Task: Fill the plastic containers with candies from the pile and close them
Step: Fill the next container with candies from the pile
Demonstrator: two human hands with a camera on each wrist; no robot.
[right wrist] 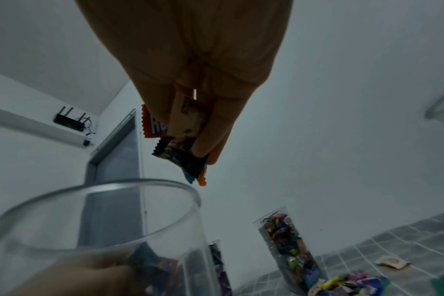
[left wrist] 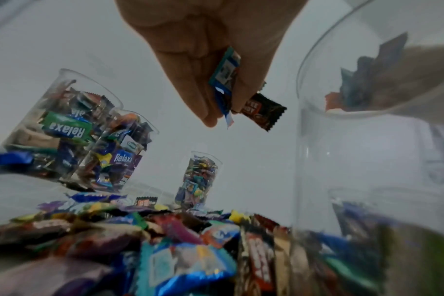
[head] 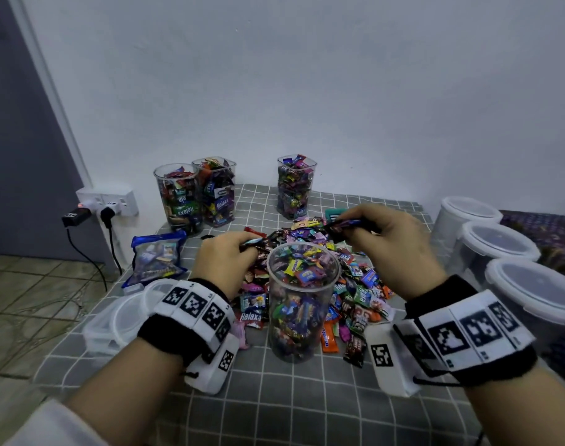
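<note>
Both hands pinched candies: left hand [head: 224, 257], right hand [head: 392, 244]. The container [head: 302, 302] looked nearly full; wrappers could spill over.

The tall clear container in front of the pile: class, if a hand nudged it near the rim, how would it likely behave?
The clear container is tall and narrow, so a high push might tip it. Candies fill it nearly to the rim, so it probably resists sliding. It stands on a checked cloth, which likely adds grip.
</note>
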